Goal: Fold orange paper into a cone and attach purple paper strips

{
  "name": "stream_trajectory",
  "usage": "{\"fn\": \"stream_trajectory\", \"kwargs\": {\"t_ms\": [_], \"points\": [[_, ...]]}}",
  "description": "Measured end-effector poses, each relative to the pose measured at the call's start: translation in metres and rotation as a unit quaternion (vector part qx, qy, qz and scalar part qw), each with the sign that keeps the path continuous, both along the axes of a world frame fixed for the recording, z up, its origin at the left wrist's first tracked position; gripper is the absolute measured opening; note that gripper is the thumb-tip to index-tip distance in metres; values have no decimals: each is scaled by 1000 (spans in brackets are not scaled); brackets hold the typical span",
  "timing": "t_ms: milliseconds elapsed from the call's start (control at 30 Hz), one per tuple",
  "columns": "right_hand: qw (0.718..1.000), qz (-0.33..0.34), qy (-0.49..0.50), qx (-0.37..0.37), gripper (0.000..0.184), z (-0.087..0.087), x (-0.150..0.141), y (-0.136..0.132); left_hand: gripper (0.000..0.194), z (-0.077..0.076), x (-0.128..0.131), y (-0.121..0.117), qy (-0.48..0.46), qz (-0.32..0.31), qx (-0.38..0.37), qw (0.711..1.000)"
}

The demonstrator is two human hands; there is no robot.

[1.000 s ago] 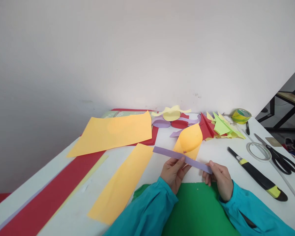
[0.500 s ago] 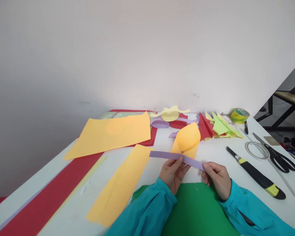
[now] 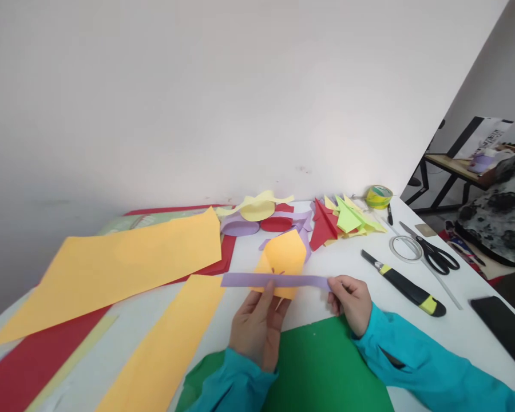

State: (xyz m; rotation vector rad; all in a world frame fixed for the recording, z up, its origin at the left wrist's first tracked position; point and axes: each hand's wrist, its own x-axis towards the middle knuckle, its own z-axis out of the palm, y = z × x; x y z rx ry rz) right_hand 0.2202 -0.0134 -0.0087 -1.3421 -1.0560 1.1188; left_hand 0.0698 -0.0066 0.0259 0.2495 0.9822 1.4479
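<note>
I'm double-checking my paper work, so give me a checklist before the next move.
1. Left hand steadies purple strip against folded orange paper: ok.
2. Right hand pinches the strip's right end: ok.
3. Strip's left end held: not ok, neither hand grips it.
4. Utility knife clear of both hands: ok.
5. Knife blade retracted: cannot tell.
6. Strip stuck to the orange paper: cannot tell.

The left hand holds a purple strip against a folded orange paper while the right hand pinches the strip's right end.
</note>
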Motion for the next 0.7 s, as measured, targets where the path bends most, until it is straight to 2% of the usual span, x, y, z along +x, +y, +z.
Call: {"fn": "stream_trajectory", "kwargs": {"t_ms": [100, 167, 300, 400, 567, 700], "points": [[999, -33, 7, 23, 41, 5, 7, 5, 22, 15, 3, -9, 17, 22, -2, 1000], [999, -44, -22, 22, 38, 7, 14, 10, 23, 20, 4, -12, 19, 36, -4, 999], [980, -46, -193, -23, 33, 9, 30, 20, 24, 15, 8, -17, -10, 29, -34, 999], [961, -37, -271, -34, 29, 13, 42, 26, 24, 9, 10, -21, -37, -1, -64, 997], [901, -50, -430, -39, 21, 23, 56, 27, 21, 14, 10, -29, -40, -40, -83, 995], [849, -74, -518, -72, 20, 26, 66, 24, 17, 23, 8, -32, -55, -13, -68, 996]]}}
